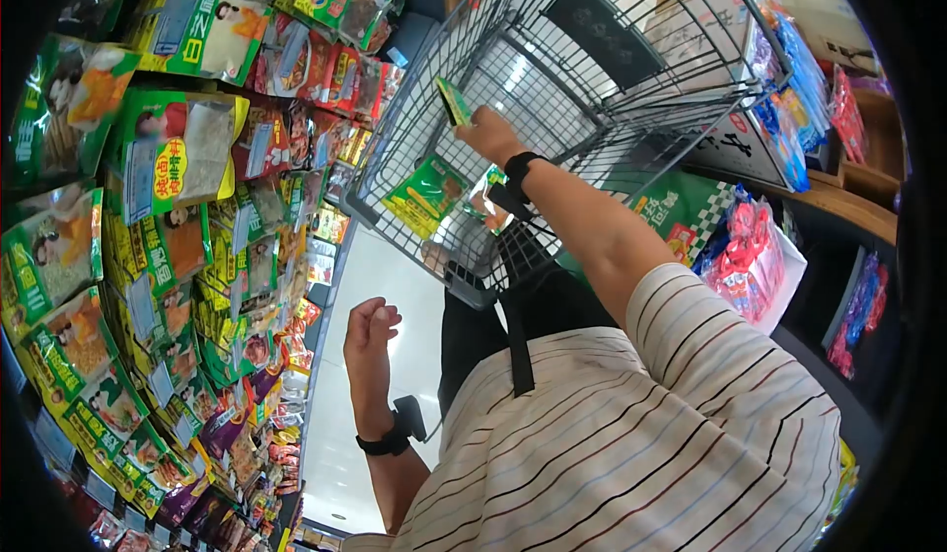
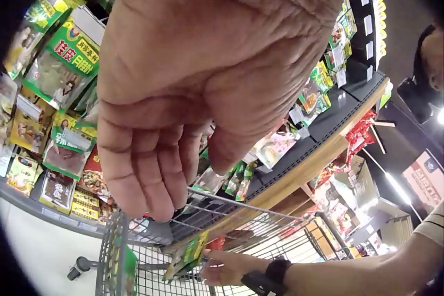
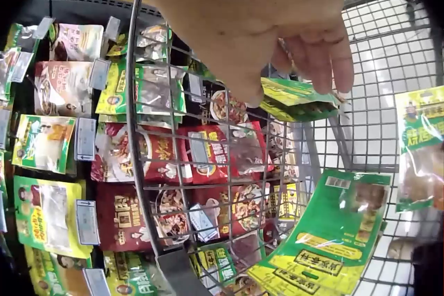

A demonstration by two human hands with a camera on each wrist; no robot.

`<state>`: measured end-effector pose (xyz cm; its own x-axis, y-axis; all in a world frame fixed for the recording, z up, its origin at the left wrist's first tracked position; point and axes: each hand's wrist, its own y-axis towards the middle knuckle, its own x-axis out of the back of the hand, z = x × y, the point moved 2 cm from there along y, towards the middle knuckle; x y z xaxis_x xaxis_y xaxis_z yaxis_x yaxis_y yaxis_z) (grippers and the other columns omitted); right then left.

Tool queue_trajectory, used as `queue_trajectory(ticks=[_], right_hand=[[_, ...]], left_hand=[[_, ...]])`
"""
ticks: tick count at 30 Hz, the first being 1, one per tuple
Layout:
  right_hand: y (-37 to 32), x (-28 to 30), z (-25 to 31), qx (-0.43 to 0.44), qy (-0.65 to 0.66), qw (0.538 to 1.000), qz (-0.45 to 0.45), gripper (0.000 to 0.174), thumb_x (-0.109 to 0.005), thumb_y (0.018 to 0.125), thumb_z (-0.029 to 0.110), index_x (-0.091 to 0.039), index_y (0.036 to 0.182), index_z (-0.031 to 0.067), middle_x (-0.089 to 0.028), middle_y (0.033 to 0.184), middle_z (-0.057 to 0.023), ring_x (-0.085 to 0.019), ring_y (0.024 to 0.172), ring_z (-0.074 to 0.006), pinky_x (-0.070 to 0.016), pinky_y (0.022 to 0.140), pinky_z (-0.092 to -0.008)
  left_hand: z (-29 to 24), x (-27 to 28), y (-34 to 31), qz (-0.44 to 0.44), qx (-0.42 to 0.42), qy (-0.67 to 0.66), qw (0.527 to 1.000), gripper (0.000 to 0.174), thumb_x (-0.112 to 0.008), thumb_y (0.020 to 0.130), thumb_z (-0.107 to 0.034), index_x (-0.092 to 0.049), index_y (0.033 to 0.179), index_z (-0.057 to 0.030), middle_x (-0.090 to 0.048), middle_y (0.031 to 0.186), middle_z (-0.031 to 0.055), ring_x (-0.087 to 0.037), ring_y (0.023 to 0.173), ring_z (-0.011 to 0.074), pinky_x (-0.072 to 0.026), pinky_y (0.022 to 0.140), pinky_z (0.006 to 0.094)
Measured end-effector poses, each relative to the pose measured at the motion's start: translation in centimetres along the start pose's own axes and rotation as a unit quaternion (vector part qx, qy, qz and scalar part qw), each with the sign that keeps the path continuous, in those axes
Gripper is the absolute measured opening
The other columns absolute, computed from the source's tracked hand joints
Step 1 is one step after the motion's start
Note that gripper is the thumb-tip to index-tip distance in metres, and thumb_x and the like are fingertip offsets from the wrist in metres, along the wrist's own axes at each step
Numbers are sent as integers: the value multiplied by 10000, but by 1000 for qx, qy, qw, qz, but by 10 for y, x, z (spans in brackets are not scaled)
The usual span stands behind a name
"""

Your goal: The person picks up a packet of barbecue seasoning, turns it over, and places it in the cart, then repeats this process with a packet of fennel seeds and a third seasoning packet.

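Note:
My right hand (image 1: 490, 138) reaches over the shopping cart (image 1: 582, 123) and pinches a green and yellow seasoning packet (image 1: 452, 103) at its edge. In the right wrist view, this packet (image 3: 300, 102) sits between the thumb and fingers, inside the cart's wire side. Another green and yellow packet (image 1: 426, 195) lies flat in the basket below. Beside it is a clear-fronted packet with a green label (image 3: 422, 145). My left hand (image 1: 371, 340) hangs outside the cart near the shelf, its fingers loosely curled and holding nothing; the left wrist view shows its bare palm (image 2: 208, 67).
Shelves of hanging seasoning packets (image 1: 182, 147) run along the left, with price tags (image 3: 86, 221) in front. At right, boxes (image 1: 730, 128) and pink-wrapped goods (image 1: 745, 261) stand by a wooden ledge (image 1: 848, 207). Pale floor (image 1: 380, 276) shows between shelf and cart.

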<state>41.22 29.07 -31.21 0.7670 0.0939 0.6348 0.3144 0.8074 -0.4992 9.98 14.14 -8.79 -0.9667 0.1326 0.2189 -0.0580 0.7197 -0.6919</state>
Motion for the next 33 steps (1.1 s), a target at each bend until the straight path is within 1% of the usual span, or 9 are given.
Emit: queue_trajectory(ticks=[4,7,10,13,17,22,25,28,33], right_hand=[[19,-16,-6,1,-29,1000,12,568,-704,838,432,-580,1144,-30,-669,1118,-244,-648,1051,-397,-517,899,-482],[24,-20,-8,-4,-42,999,25,529,-689,843,390,-576,1142,-31,-673,1091,-249,-647,1043,-398,-518,886,-485],[30,-26,-14,21,-22,999,14,444,-687,832,363,-619,1055,-16,-690,973,-236,-663,945,-408,-511,833,-472],[33,-24,-17,5,-19,998,56,437,-647,850,323,-591,1092,-36,-678,1027,-248,-647,1021,-394,-512,870,-477],[31,-14,-21,18,3,998,65,433,-652,860,348,-604,1067,-29,-679,1022,-238,-647,1000,-398,-500,859,-479],[31,-10,-28,26,24,997,73,409,-650,884,346,-611,1050,-27,-679,998,-230,-647,987,-398,-494,845,-483],[29,-7,-29,22,9,997,74,357,-634,893,309,-626,1033,-19,-685,998,-219,-652,984,-397,-504,850,-488],[34,-14,-33,51,-41,996,59,318,-624,888,276,-647,1031,-6,-692,1001,-214,-655,979,-399,-518,855,-493],[30,-1,-29,37,-25,999,14,286,-622,859,242,-671,1025,15,-695,1009,-225,-656,967,-405,-526,855,-493]], left_hand=[[-6,-8,-1,-8,7,8,1000,322,-584,1002,-239,-577,1202,14,-660,1045,85,-646,955,161,-512,845,310],[-6,-10,0,-17,19,10,1000,334,-595,996,-251,-579,1199,14,-662,1035,81,-644,949,156,-510,842,308],[-7,-12,-2,-25,26,13,999,344,-605,991,-262,-580,1197,12,-664,1022,76,-643,946,154,-508,839,305],[-7,-13,-2,-26,20,13,999,341,-604,991,-261,-582,1196,10,-666,1015,72,-643,945,154,-506,840,303],[-5,-18,-3,-27,-2,19,999,360,-604,1001,-303,-593,1180,10,-664,1027,93,-659,940,185,-532,817,320],[-4,-24,-8,-29,0,24,999,369,-615,993,-307,-593,1178,11,-667,1020,99,-661,943,187,-532,817,323],[-7,-29,-13,-36,2,22,999,374,-619,990,-310,-592,1180,11,-672,1014,102,-662,945,189,-530,820,324],[-5,-31,-17,-40,1,31,999,380,-618,991,-316,-591,1186,9,-674,1007,100,-661,945,189,-528,824,322],[-7,-38,-25,-40,2,25,999,337,-599,998,-273,-595,1190,4,-669,1012,83,-648,952,160,-518,834,308]])
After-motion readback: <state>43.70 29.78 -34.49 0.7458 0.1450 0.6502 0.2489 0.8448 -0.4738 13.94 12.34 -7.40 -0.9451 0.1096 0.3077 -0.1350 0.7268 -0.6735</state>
